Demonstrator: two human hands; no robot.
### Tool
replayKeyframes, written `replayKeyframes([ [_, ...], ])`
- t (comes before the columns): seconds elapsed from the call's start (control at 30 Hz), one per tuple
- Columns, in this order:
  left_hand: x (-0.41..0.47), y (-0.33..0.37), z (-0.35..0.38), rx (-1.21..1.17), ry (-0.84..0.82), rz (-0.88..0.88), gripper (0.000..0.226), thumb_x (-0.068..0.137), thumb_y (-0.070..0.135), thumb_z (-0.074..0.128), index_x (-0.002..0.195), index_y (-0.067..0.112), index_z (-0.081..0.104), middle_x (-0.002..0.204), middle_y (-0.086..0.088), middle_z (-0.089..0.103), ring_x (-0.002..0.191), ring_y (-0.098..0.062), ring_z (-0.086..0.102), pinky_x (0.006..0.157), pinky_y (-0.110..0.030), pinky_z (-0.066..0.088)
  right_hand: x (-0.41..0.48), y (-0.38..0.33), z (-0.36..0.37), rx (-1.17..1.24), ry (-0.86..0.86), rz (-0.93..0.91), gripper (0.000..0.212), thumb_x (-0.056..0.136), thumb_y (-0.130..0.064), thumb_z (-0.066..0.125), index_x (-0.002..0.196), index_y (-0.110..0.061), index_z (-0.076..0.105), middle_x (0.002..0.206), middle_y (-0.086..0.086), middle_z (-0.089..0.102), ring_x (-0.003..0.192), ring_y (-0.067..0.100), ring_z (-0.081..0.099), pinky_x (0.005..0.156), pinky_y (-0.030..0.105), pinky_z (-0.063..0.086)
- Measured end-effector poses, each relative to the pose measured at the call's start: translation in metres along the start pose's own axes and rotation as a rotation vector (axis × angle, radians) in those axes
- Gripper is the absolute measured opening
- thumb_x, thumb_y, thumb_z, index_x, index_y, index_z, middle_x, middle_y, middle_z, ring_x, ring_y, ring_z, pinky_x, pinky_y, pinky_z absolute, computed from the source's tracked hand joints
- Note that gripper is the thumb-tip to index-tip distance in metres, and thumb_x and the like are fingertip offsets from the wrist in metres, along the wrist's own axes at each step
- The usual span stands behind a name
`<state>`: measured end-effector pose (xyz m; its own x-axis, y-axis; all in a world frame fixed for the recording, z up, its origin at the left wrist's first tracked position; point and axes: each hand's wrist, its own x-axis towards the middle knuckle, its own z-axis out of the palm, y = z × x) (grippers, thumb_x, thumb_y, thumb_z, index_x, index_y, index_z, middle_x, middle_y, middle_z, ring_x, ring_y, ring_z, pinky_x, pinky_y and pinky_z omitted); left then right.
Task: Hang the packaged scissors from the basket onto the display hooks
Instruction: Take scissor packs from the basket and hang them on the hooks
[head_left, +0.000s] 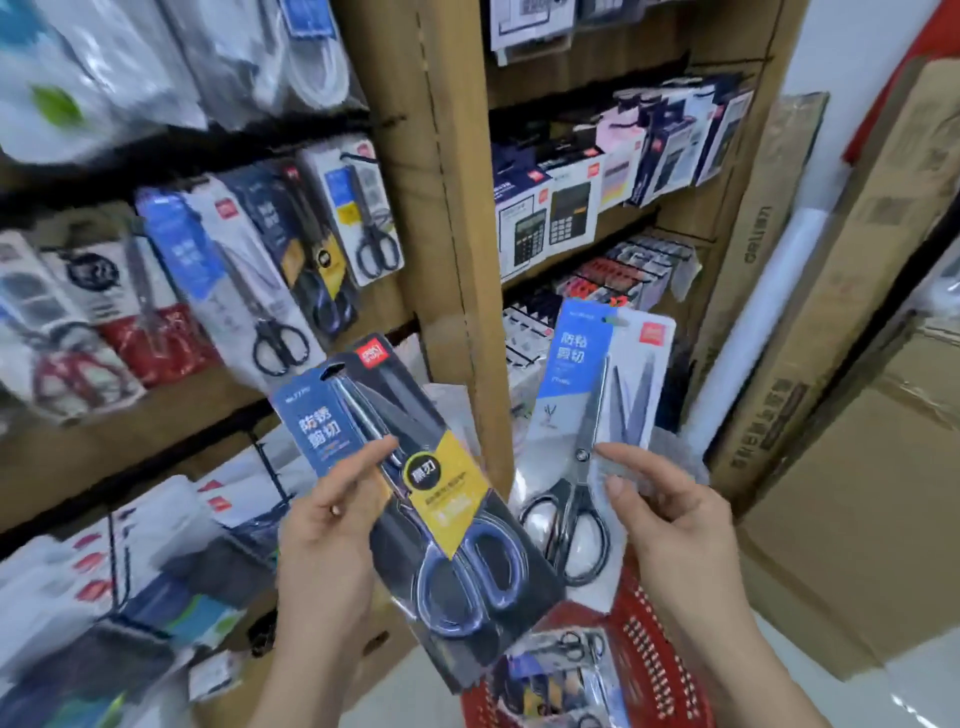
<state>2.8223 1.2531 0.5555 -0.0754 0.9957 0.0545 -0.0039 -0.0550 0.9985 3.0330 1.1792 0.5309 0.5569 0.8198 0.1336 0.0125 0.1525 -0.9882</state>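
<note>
Above the red basket (649, 613), dark scissors pack (415, 483) pinched in left hand (327, 525) and pale scissors pack (587, 415) in right hand (670, 519), long axes near upright, hang-holes topmost; dark scissors pack tilted up-left toward the row of hung scissors (270, 270), left hand nearer.

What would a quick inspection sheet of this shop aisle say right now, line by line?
Surface: pale floor, partly seen.
Job's things: dark scissors pack; white scissors pack; red basket holding spare packs; hung scissors packs on the display.
Clutter: nothing seen.
Fingers: left hand grips the dark pack; right hand pinches the white pack.
Cables: packaged white cords, it seems, top left.
Surroundings: boxed calculators; cardboard boxes at right.
</note>
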Motion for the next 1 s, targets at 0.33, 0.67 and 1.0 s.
replayKeyframes([
  [0.33,-0.003,0.029,-0.127,0.114,0.117,-0.002,0.038,0.092,-0.007,0.057,0.088,0.023,0.079,0.102,-0.007,0.072,0.072,0.012,0.062,0.066,-0.001,0.042,-0.031,-0.035,0.132,0.199,-0.203,-0.036,0.055,0.086,0.013,0.06,0.122,-0.029,0.054,0.088,0.008,0.077,0.071,0.011,0.068,0.065,0.02,0.053],
  [0.67,0.02,0.011,-0.204,0.371,-0.104,0.022,0.019,0.078,0.034,0.079,0.059,0.037,0.075,0.086,0.0,0.07,0.069,0.008,0.064,0.066,-0.008,0.046,-0.066,-0.019,0.259,0.144,-0.203,-0.006,0.033,0.085,0.008,0.065,0.078,-0.024,0.075,0.06,0.002,0.071,0.053,0.004,0.06,0.056,0.013,0.049],
  [1.0,0.089,0.021,-0.193,0.386,-0.194,0.003,0.012,0.08,0.038,0.078,0.072,0.047,0.075,0.093,0.002,0.074,0.08,-0.002,0.069,0.082,-0.016,0.053,-0.004,-0.024,0.294,0.188,-0.031,0.022,0.011,0.094,-0.004,0.059,0.091,-0.011,0.067,0.068,0.004,0.073,0.065,0.017,0.063,0.068,0.032,0.052],
])
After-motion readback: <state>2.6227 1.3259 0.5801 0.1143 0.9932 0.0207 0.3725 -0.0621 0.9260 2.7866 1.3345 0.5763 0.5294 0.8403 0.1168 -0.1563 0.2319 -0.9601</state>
